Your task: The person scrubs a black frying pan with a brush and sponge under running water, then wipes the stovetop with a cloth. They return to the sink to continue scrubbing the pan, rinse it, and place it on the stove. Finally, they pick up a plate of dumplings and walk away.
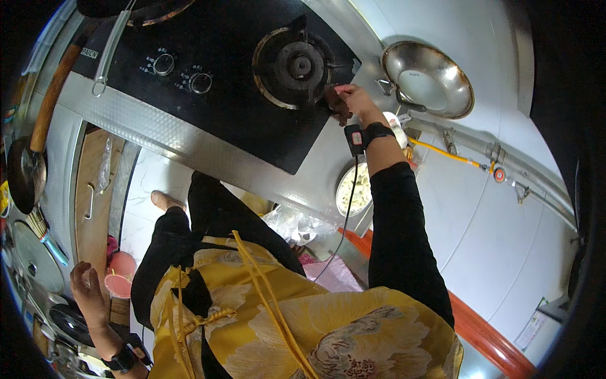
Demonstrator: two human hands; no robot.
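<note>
With my right hand [356,100] I grip a dark brown cloth [337,104] at the right edge of a black gas cooktop [236,123]. The cloth lies beside the pan support of the right burner [301,66]. My left hand [89,291] hangs low at the left with curled, parted fingers and nothing in it. Two control knobs, a left knob [164,65] and a right knob [201,83], sit on the cooktop left of that burner. A wrist strap with a small black device [356,138] is around my right wrist.
A metal pan [421,83] leans against the wall behind the cooktop's right corner. Nearer me stands a bowl of pale chopped food [355,189]. A yellow gas hose [445,150] runs along the wall. A wooden-handled pan [54,102] and a metal-handled utensil [112,52] lie at the left.
</note>
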